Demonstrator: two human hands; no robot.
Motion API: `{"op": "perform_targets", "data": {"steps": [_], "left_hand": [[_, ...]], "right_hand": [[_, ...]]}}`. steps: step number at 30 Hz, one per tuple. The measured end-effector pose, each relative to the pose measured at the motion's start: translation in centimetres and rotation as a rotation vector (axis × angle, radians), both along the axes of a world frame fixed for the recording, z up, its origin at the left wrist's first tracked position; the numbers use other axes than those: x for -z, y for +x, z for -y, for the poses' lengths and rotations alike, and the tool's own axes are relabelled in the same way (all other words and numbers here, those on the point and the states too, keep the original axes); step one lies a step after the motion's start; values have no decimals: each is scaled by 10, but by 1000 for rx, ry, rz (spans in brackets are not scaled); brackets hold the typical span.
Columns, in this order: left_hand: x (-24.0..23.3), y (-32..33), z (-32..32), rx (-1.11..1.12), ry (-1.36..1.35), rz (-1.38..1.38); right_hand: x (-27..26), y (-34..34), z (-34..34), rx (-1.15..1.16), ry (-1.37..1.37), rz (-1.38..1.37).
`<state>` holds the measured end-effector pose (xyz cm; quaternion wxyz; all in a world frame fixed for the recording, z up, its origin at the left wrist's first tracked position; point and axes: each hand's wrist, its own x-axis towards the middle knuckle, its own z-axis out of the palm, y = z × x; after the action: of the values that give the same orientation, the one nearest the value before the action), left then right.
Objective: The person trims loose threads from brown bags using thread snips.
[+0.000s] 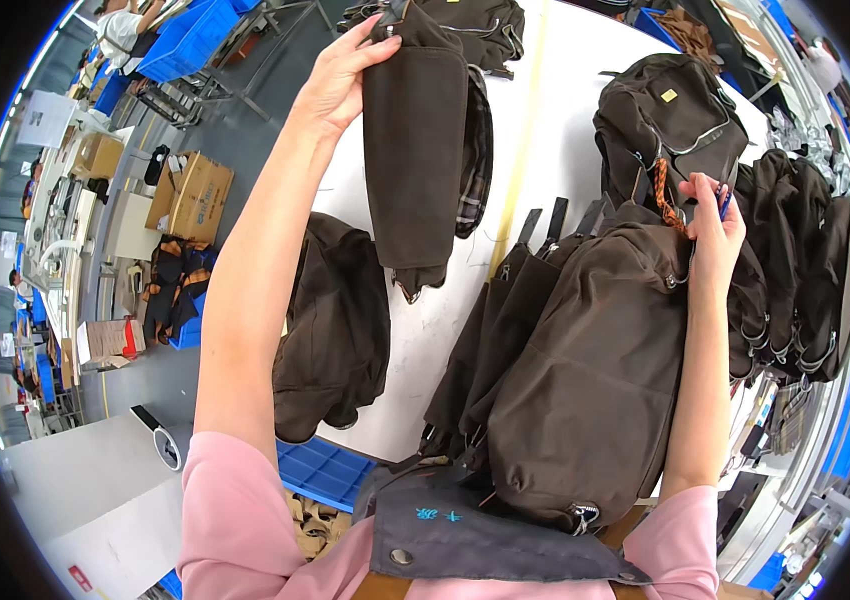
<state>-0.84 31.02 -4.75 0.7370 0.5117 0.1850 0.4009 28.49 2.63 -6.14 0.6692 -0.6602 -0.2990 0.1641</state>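
Observation:
My left hand [342, 71] grips the top end of a long dark brown fabric bag piece [416, 150], which hangs over the white table; a plaid lining shows at its right side. At the right, my right hand [711, 221] is at the top corner of a large dark brown bag [597, 360], by an orange and black braided cord [663, 195]. A blue pen-like tool [725, 201] lies among its fingers. Whether the fingers also pinch the bag or cord is unclear. Several narrow dark brown pieces [485, 330] stand beside this bag. Another dark bag [342, 322] lies under my left forearm.
A dark backpack [669, 112] with a yellow tag stands beyond my right hand. More dark bags [792, 262] are lined up at the right. Further bags [485, 30] lie at the white table's [425, 405] far end. A blue crate [324, 469] sits below the near left edge.

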Motion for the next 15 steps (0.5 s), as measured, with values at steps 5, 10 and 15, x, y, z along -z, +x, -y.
{"op": "perform_targets", "data": {"steps": [5, 10, 15], "left_hand": [[-4, -4, -14, 71, 10, 225], [96, -19, 23, -320, -328, 139], [196, -33, 82, -343, -624, -251]], "right_hand": [[-3, 3, -1, 9, -6, -3], [-2, 3, 2, 31, -35, 13], [-4, -2, 1, 36, -52, -1]]}}
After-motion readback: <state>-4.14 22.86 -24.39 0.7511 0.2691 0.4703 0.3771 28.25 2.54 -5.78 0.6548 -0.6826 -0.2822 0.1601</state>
